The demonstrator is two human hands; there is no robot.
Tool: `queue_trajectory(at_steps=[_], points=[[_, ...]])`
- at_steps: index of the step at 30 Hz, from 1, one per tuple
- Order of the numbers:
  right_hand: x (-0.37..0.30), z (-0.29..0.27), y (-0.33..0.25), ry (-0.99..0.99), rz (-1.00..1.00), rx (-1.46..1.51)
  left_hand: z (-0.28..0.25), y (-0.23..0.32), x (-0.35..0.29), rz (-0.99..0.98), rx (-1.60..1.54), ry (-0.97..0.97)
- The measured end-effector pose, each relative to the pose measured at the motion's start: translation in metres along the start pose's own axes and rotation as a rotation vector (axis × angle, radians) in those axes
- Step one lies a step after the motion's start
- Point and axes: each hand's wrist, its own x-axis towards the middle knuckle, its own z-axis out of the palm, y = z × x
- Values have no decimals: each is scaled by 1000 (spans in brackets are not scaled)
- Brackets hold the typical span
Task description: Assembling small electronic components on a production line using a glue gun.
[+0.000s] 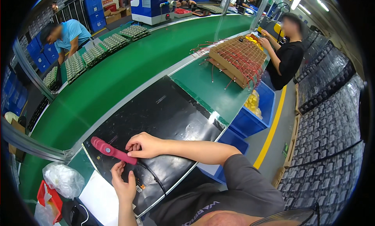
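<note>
A pink handheld device (107,149) with a round grey button lies slantwise on the black mat (168,113). A black cord (154,175) runs from its lower end toward the mat's near edge. My right hand (145,145) reaches in from the right, its fingers curled at the device's lower end, thumb against the pink shell. Below that same end is my left hand (124,184), palm up, with thumb and fingers apart and the fingertips close to the shell. Whether those fingertips touch it, I cannot tell. Beside the left hand lie small orange-and-white pieces (140,187).
White paper (99,198), a clear plastic bag (63,180) and a red bin (52,202) sit at left. A cardboard tray (238,56) of red wires stands beyond, near a co-worker (287,50). Blue crates (259,113) flank the bench. Across the green belt (129,73), another person bends over trays.
</note>
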Motion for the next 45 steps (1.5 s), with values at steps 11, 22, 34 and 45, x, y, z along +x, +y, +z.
queue_trajectory(at_steps=[11,22,34,45], points=[[1,1,0,1,0,-12,1,-4,1,24,-3,30],[-2,-6,-1,-16,34,-37,4,0,4,56,13,48],[2,-2,-1,118,83,-57,0,1,-1,100,85,178],[13,-10,20,306,87,-99,-11,35,-3,400,332,-11]])
